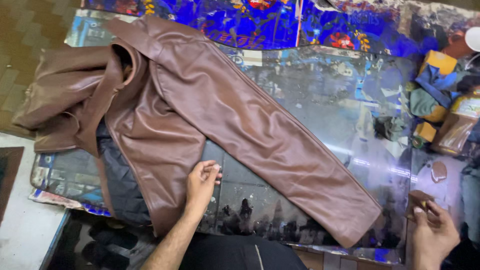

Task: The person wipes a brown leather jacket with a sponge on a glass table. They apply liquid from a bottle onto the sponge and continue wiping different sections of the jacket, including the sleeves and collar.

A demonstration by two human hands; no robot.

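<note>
A brown leather jacket [200,115] lies spread on a glass-topped table [330,100], one sleeve stretching toward the lower right. Its dark lining [117,175] shows at the open front. My left hand [201,184] pinches the jacket's front edge near the table's near side. My right hand [432,232] is at the lower right, past the sleeve cuff [365,220], with its fingers closed on a small brown piece [419,199].
At the right edge sit a brown bottle [457,127], yellow and blue sponge-like blocks [434,70] and a small brown pad [438,171]. Blue patterned cloth [260,20] lies at the back. Tiled floor [25,35] lies to the left.
</note>
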